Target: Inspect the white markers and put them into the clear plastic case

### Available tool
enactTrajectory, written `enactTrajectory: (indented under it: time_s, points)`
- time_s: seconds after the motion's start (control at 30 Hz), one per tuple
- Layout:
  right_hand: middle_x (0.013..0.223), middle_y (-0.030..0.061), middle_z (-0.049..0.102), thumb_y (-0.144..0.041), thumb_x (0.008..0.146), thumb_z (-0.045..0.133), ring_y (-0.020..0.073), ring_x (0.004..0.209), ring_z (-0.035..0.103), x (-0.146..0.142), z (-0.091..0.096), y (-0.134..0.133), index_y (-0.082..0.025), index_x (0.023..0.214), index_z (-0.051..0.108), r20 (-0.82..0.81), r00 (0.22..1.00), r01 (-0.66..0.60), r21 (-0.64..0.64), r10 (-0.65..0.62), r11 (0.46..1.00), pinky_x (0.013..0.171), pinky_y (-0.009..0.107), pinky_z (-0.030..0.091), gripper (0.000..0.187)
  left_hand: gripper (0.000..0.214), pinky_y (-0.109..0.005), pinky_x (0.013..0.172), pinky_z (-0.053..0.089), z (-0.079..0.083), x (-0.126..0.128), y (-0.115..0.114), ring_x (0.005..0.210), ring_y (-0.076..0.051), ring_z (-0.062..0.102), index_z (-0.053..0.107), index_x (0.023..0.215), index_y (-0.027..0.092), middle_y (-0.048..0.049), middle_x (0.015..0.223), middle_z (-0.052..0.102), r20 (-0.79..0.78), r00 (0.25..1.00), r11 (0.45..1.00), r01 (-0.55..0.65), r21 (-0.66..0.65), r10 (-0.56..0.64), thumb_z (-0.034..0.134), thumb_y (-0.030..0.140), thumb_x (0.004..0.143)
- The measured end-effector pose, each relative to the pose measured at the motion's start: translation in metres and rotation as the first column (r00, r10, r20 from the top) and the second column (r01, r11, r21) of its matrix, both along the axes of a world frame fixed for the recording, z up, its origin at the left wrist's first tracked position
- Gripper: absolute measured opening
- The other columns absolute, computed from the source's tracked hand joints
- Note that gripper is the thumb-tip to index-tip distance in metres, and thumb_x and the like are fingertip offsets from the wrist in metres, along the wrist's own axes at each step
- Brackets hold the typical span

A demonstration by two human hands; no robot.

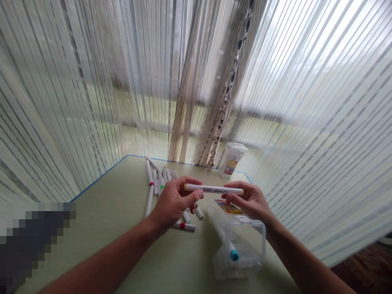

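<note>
A white marker (214, 189) with yellow ends is held level above the table between both hands. My left hand (179, 198) pinches its left end, and my right hand (246, 198) grips it near the right end. Just below my right hand, a clear plastic case (223, 228) lies on its side, its open end toward me. Inside that case rests a marker with a teal end (234, 255). Several white markers lie loosely piled behind and under my left hand, among them one with a red band (185, 226).
The pale green table (107, 196) has a blue edge. Near its far side stands a second clear case (232, 159) with a label and markers inside. String curtains (137, 81) hang along the window beyond the table. A pixelated patch covers the lower left.
</note>
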State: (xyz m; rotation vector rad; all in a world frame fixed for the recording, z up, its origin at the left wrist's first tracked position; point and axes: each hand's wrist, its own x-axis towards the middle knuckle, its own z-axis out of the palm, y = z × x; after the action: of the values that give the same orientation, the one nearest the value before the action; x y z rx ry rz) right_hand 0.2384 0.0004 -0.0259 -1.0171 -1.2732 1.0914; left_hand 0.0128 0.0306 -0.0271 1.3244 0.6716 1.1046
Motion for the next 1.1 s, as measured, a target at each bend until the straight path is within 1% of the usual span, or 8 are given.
enactTrajectory:
  time_s: [0.1, 0.2, 0.37, 0.47, 0.6, 0.77, 0.93, 1.1]
  points:
    - [0.068, 0.0039, 0.077, -0.030, 0.063, 0.090, 0.0142, 0.058, 0.071, -0.0006, 0.0001, 0.0006, -0.018, 0.087, 0.077, 0.010, 1.000, 0.020, -0.015, -0.020, 1.000, 0.057, 0.021, 0.058, 0.029, 0.028, -0.021, 0.043, 0.050, 0.0002, 0.0004, 0.0004, 0.047, -0.008, 0.053, 0.066, 0.095, 0.009, 0.0015, 0.063, 0.062, 0.000, 1.000, 1.000, 0.000, 0.008, 0.000, 0.077, 0.028, 0.076]
    - [0.066, 0.0038, 0.076, -0.033, 0.066, 0.088, 0.0133, 0.055, 0.070, 0.0003, -0.0013, 0.0015, -0.017, 0.086, 0.077, 0.011, 1.000, 0.024, -0.018, -0.024, 1.000, 0.055, 0.021, 0.056, 0.028, 0.027, -0.021, 0.042, 0.049, 0.0012, 0.0010, 0.0001, 0.046, -0.008, 0.053, 0.067, 0.095, 0.009, -0.0021, 0.068, 0.067, 0.009, 1.000, 1.000, -0.003, 0.010, 0.003, 0.074, 0.031, 0.080]
    - [0.065, 0.0049, 0.076, -0.035, 0.075, 0.082, 0.0129, 0.057, 0.067, 0.0019, -0.0026, 0.0031, -0.017, 0.088, 0.078, -0.011, 1.000, -0.013, 0.036, 0.013, 0.999, 0.056, 0.021, 0.051, 0.023, 0.025, -0.021, 0.041, 0.049, 0.0015, 0.0022, -0.0002, 0.045, -0.008, 0.053, 0.067, 0.092, 0.009, -0.0047, 0.070, 0.070, 0.022, 1.000, 1.000, 0.002, -0.011, -0.002, 0.071, 0.032, 0.082]
    - [0.065, 0.0060, 0.075, -0.037, 0.077, 0.080, 0.0125, 0.056, 0.064, 0.0007, -0.0015, 0.0038, -0.016, 0.086, 0.079, -0.032, 0.999, -0.035, 0.059, 0.037, 0.998, 0.055, 0.022, 0.048, 0.023, 0.024, -0.022, 0.041, 0.049, 0.0008, 0.0021, -0.0005, 0.045, -0.009, 0.053, 0.067, 0.091, 0.010, -0.0054, 0.070, 0.070, 0.039, 0.999, 1.000, 0.008, -0.028, -0.007, 0.071, 0.032, 0.082]
    - [0.066, 0.0068, 0.075, -0.038, 0.079, 0.077, 0.0120, 0.056, 0.062, -0.0007, -0.0011, 0.0036, -0.016, 0.086, 0.080, -0.074, 0.996, -0.053, 0.077, 0.059, 0.996, 0.056, 0.022, 0.045, 0.024, 0.024, -0.022, 0.041, 0.048, 0.0008, 0.0017, -0.0010, 0.045, -0.010, 0.054, 0.067, 0.089, 0.010, -0.0060, 0.068, 0.070, 0.065, 0.998, 0.999, 0.019, -0.045, -0.016, 0.064, 0.033, 0.086]
    - [0.067, 0.0068, 0.076, -0.037, 0.077, 0.079, 0.0125, 0.058, 0.065, 0.0009, -0.0017, 0.0028, -0.017, 0.088, 0.080, -0.081, 0.995, -0.059, 0.062, 0.064, 0.996, 0.057, 0.022, 0.048, 0.023, 0.024, -0.022, 0.041, 0.048, 0.0021, 0.0023, -0.0008, 0.046, -0.011, 0.055, 0.066, 0.090, 0.010, -0.0072, 0.069, 0.071, 0.078, 0.997, 0.998, 0.025, -0.060, -0.020, 0.060, 0.033, 0.087]
    - [0.069, 0.0053, 0.077, -0.033, 0.072, 0.084, 0.0153, 0.061, 0.070, 0.0019, 0.0001, 0.0001, -0.018, 0.090, 0.078, -0.050, 0.997, -0.051, 0.017, 0.052, 0.999, 0.060, 0.024, 0.055, 0.024, 0.023, -0.023, 0.042, 0.048, 0.0024, 0.0007, -0.0017, 0.046, -0.011, 0.056, 0.066, 0.092, 0.009, -0.0083, 0.070, 0.071, 0.099, 0.995, 0.996, 0.033, -0.082, -0.025, 0.058, 0.030, 0.087]
    - [0.071, 0.0060, 0.078, -0.031, 0.068, 0.087, 0.0167, 0.062, 0.073, 0.0011, 0.0010, -0.0019, -0.017, 0.092, 0.077, -0.052, 0.998, -0.033, -0.023, 0.032, 0.999, 0.061, 0.025, 0.059, 0.029, 0.021, -0.023, 0.045, 0.050, 0.0040, -0.0011, -0.0034, 0.049, -0.010, 0.056, 0.066, 0.095, 0.008, -0.0080, 0.073, 0.072, 0.085, 0.996, 0.997, 0.036, -0.072, -0.030, 0.065, 0.023, 0.080]
